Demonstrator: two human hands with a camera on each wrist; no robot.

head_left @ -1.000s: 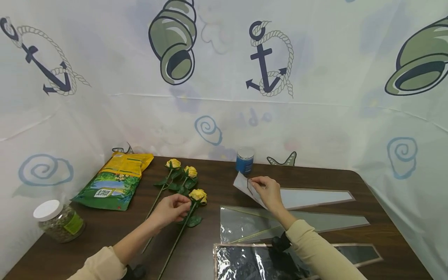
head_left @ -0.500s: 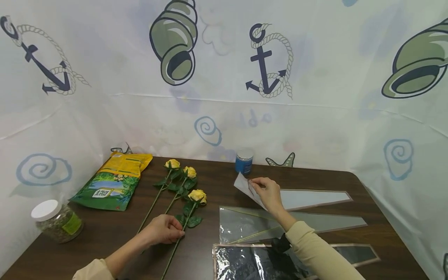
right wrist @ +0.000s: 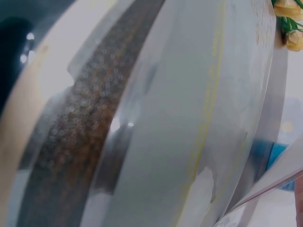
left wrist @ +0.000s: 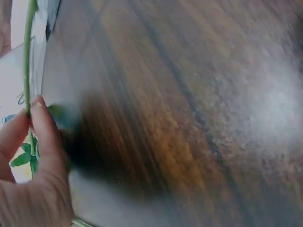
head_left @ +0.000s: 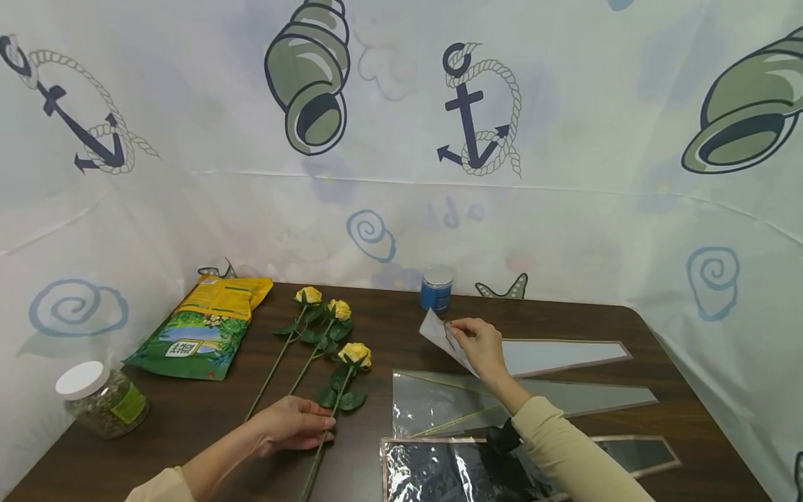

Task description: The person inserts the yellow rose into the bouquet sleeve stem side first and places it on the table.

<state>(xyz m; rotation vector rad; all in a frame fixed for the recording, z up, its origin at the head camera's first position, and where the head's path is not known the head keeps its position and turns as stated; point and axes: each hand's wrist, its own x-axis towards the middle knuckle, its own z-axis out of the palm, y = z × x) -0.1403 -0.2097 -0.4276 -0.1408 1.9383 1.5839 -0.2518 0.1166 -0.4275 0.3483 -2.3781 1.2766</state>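
Left hand (head_left: 297, 423): moved nearer, fingertips pinching near rose (head_left: 342, 380) by stem | right hand (head_left: 483, 348): unchanged, pinching far white sleeve's (head_left: 558, 354) lifted left end | rose now held, apart from sleeve

The roses (head_left: 355, 354) left of centre are yellow with green leaves (head_left: 353, 400), the wrappers (head_left: 546, 355) at lower right white, yellow-lined grey-green, and tan-bordered black, the surface (head_left: 376, 317) dark brown, the bag (head_left: 203, 328) at left yellow and green, and the backdrop (head_left: 401, 132) above white, printed with navy anchors (head_left: 467, 129) and olive shells (head_left: 307, 59).
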